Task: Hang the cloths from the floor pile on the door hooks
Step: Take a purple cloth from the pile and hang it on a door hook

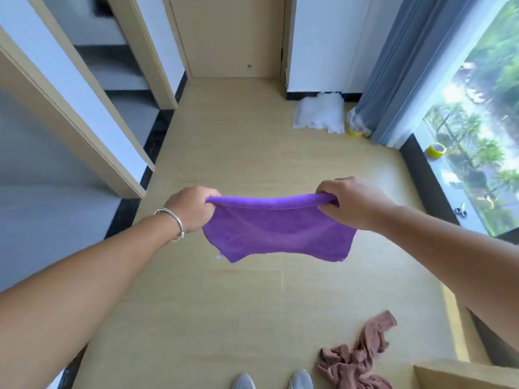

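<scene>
1. The brown cloth pile [356, 357] lies on the floor [224, 318] by your feet; it waits its turn.
2. Your left hand [191, 209] and right hand [351, 203] hold the purple cloth [275, 234] stretched in mid-air, fingers curled tight round its top corners.
3. Keep that edge taut as you approach the door [230, 35]; no hooks are visible.

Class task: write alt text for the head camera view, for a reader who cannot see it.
Seen from above, a person's left hand and right hand grip the top corners of a purple cloth, stretched out in the air over a pale wood floor. A crumpled pink cloth lies on the floor near the person's grey shoes; a closed door stands ahead.
</scene>
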Demonstrator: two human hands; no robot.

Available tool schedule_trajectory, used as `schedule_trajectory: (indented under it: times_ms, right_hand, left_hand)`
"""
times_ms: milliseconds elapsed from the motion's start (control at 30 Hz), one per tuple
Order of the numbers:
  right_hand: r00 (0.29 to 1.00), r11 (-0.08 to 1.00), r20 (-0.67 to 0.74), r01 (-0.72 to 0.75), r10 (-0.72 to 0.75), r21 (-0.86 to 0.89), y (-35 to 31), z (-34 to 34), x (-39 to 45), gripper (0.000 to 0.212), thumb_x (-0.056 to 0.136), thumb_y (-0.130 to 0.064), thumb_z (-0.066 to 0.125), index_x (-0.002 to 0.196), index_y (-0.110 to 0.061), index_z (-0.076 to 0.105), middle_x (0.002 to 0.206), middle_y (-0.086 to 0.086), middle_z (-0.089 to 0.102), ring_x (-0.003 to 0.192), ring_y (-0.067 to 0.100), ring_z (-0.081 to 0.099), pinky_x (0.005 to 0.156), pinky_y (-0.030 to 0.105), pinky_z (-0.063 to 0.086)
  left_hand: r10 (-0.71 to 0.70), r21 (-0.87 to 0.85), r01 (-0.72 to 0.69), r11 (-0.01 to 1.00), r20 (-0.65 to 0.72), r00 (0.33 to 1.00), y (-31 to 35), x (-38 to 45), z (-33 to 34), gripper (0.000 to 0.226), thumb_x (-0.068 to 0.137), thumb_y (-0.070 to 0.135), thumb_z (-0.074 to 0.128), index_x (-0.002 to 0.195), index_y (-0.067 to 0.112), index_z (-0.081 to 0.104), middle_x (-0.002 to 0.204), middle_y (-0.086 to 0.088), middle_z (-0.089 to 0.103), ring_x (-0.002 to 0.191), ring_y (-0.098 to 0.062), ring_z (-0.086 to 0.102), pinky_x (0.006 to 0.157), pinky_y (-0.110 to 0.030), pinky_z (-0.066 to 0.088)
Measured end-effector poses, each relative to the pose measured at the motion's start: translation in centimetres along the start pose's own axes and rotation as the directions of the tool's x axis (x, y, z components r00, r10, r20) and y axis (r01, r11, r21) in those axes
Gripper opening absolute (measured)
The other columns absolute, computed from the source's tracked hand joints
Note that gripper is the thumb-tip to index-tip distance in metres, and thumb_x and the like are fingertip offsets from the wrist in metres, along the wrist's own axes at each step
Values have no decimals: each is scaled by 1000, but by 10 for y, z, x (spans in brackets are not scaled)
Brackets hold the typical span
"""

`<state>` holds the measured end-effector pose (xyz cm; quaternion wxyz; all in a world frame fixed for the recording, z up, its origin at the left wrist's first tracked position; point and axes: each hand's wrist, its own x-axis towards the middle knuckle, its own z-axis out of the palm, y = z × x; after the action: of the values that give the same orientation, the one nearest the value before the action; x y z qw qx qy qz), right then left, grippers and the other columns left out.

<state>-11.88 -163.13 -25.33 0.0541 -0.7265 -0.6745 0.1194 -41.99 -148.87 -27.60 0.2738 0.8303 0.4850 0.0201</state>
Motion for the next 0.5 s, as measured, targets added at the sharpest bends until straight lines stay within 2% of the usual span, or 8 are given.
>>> schedule_trajectory:
  times_ms: [100,167,267,367,500]
  right_hand:
    - [999,995,-30,-30,27,-97,-6,-75,-6,12,90,-34,51,97,-32,61,85,-4,63,81,23,59,64,33,48]
    - [994,985,-106,-53,36,-161,-9,-116,-10,16,95,-34,45,99,-33,61,80,-4,58,74,23,56,60,31,44]
    - [983,965,-177,-97,53,-245,-13,-169,-14,22,98,-34,38,104,-34,60,79,-6,49,73,22,49,60,29,35]
    - [986,974,-156,-85,52,-212,-17,-213,-14,26,99,-35,35,108,-31,60,89,-5,55,78,18,49,59,27,34]
    - [990,991,-133,-68,53,-115,-20,-265,-13,31,101,-35,34,114,-25,60,93,-6,57,84,16,53,69,30,41]
  left_hand:
    - [78,22,-76,997,-56,995,44,-7,-66,27,72,23,35,72,33,60,67,7,64,72,-24,61,67,-36,50]
    - [108,64,-103,993,-77,991,68,-10,-102,27,80,16,38,73,29,61,69,6,65,72,-22,61,66,-35,49]
    - [98,216,-68,974,-130,987,102,-14,-148,24,79,9,39,69,21,57,67,3,63,71,-24,61,60,-32,44]
    - [115,302,-35,953,-254,960,137,-20,-190,21,73,9,39,67,19,56,65,2,62,68,-23,60,57,-30,42]
    - [141,340,-7,940,-369,919,172,-36,-238,20,73,8,39,58,18,47,58,4,55,57,-20,50,50,-27,31]
